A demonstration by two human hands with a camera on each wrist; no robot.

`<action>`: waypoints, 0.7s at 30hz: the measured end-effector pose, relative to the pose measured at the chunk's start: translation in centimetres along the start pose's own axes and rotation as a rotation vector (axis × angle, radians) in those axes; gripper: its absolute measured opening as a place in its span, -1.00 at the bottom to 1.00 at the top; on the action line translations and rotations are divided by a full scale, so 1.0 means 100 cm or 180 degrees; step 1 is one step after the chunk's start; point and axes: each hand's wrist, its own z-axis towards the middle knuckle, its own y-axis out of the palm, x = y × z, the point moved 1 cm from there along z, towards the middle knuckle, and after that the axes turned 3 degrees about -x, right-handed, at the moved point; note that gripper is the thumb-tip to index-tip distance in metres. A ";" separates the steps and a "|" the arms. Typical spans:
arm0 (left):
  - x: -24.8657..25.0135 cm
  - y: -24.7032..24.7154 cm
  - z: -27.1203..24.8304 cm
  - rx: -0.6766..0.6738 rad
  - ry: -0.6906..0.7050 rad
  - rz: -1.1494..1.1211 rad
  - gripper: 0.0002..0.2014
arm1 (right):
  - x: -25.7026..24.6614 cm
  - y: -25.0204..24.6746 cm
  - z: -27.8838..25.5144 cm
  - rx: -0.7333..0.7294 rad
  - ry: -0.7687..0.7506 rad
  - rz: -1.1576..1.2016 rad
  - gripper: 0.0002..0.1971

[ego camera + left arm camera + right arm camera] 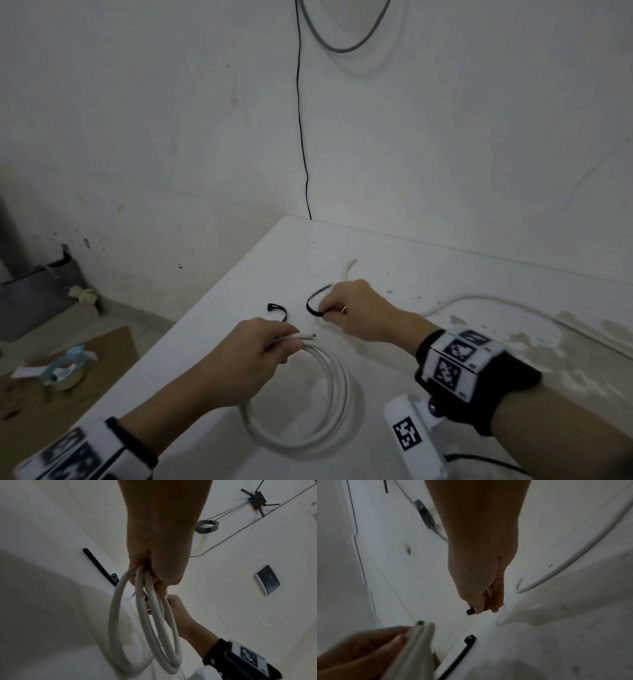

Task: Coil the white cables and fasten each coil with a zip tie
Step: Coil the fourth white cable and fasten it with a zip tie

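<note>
My left hand grips the top of a coiled white cable, whose loops hang down over the white table; the cable's cut end sticks out past my fingers. The left wrist view shows the coil bunched in my fist. My right hand pinches a black zip tie just above the table; its head pokes out of my fingers in the right wrist view. A second black zip tie lies on the table by my left hand.
Another white cable lies loose across the table's right side, one end behind my right hand. A black wire runs down the wall to the table corner. Tape and cardboard sit on the floor at left.
</note>
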 end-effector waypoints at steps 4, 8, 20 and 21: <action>0.012 0.015 0.015 0.0125 0.0153 -0.0067 -0.66 | -0.001 -0.025 -0.044 0.0734 0.0127 0.0595 -0.83; 0.038 0.038 0.029 0.0236 0.0405 -0.0136 -0.69 | -0.003 -0.045 -0.086 0.1230 0.0209 0.1183 -0.80; 0.128 0.080 0.046 0.0148 0.1093 -0.0017 -0.77 | 0.010 -0.077 -0.173 0.1978 0.0355 0.1422 -0.87; 0.132 0.082 0.047 0.0158 0.1133 0.0007 -0.79 | 0.012 -0.078 -0.177 0.2054 0.0360 0.1357 -0.88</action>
